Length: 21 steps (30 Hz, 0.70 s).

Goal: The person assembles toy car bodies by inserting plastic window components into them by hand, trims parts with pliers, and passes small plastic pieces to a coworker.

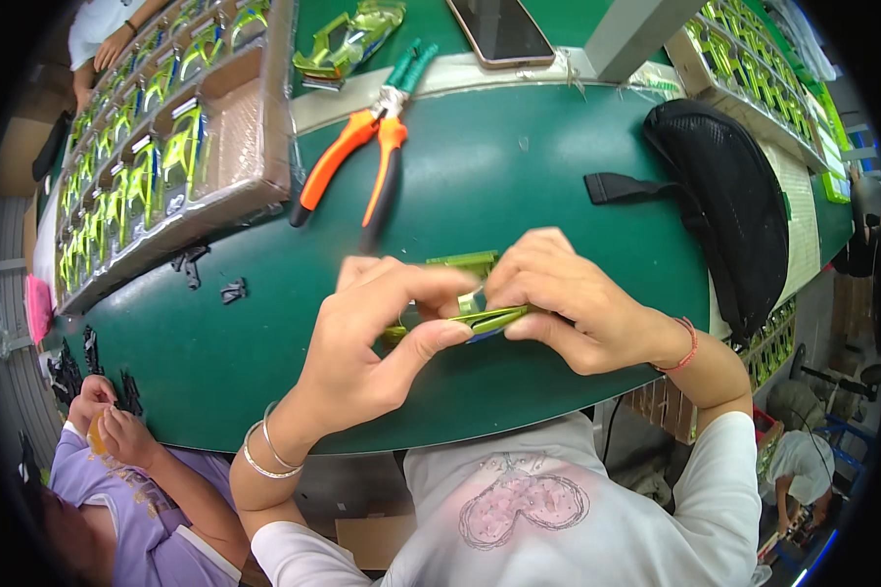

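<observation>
A thin lime-green plastic piece (489, 317) with a dark blue edge lies between my two hands, above the green table near its front edge. My right hand (568, 303) is closed, with thumb and fingers pinching the piece's right end. At its left end my left hand (382, 338) is closed round the piece, thumb below and index finger curled over; motion blurs those fingers a little. Just behind the fingers shows another green part (465, 262); whether it belongs to the same piece I cannot tell.
Orange-handled pliers (377, 137) lie beyond my hands, near a wrapped green item (352, 41) and a phone (499, 31). A partitioned box (274, 147) of green pieces stands left; a black pouch (724, 196) lies right. At lower left, another person's hands (117, 421) work beside black scraps (64, 377).
</observation>
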Motion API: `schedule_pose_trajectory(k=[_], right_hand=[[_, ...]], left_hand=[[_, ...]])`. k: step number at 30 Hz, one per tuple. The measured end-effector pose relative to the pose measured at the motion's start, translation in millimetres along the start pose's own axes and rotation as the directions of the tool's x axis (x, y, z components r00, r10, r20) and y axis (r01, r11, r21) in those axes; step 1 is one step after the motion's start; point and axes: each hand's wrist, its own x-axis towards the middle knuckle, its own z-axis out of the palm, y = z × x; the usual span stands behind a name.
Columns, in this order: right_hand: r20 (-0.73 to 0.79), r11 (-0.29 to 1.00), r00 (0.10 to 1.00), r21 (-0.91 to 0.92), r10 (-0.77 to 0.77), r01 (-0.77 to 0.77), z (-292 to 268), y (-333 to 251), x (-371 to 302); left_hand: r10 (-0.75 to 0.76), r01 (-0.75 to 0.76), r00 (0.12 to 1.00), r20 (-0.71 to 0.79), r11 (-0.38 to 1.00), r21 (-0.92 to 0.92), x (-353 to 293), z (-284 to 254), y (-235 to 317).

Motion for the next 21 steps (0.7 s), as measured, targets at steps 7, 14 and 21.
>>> schedule_pose_trajectory(k=[7, 14, 21], right_hand=[[0.144, 0.956, 0.980, 0.237, 0.138, -0.170, -10.8, -9.8, 2.0], [0.084, 0.843, 0.961, 0.463, 0.265, -0.273, -9.9, -13.0, 0.0], [-0.030, 0.886, 0.973, 0.420, 0.230, -0.197, -1.7, -13.9, -10.4]], left_hand=[[-0.254, 0.246, 0.967, 0.039, 0.870, -0.427, 1.9, 4.6, 6.4], [-0.315, 0.291, 0.949, 0.028, 0.834, -0.469, 8.5, 9.9, 10.7], [-0.314, 0.295, 0.949, 0.040, 0.834, -0.465, 20.0, 12.0, 16.3]])
